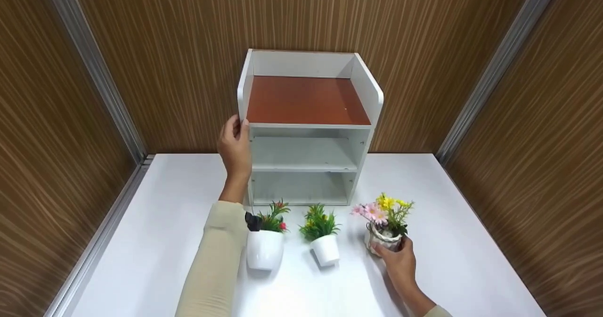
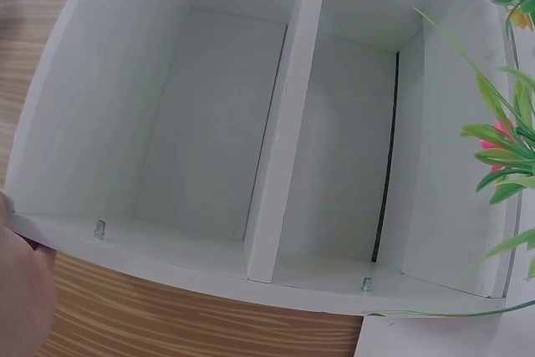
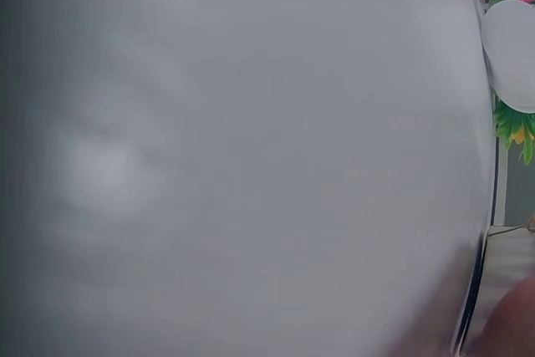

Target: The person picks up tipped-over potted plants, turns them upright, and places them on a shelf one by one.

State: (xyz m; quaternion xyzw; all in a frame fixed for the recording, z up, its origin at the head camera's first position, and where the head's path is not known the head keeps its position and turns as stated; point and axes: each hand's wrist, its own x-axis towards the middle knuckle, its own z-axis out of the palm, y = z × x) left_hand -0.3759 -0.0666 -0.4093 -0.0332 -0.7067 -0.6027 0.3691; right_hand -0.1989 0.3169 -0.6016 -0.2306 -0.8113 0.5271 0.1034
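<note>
My left hand [image 1: 235, 147] grips the left side panel of a small white shelf unit [image 1: 312, 167] with a red-brown top board [image 1: 306, 100]. The thumb lies at the panel's front edge and the fingers are around its outer side. Up close in the left wrist view, the hand [image 2: 25, 290] is at the panel's edge, beside the bare compartments. My right hand [image 1: 400, 263] holds a pale flower pot [image 1: 379, 241] of pink and yellow artificial flowers [image 1: 386, 208], thumb on its front. In the right wrist view only a bit of the hand [image 3: 512, 323] shows.
A white pot [image 1: 265, 251] with a red-flowered plant stands in front of the shelf, by the left forearm. Right of it is a smaller white pot [image 1: 325, 250] with a green and yellow plant. Wood-patterned walls [image 1: 188, 72] enclose the white table [image 1: 179, 185].
</note>
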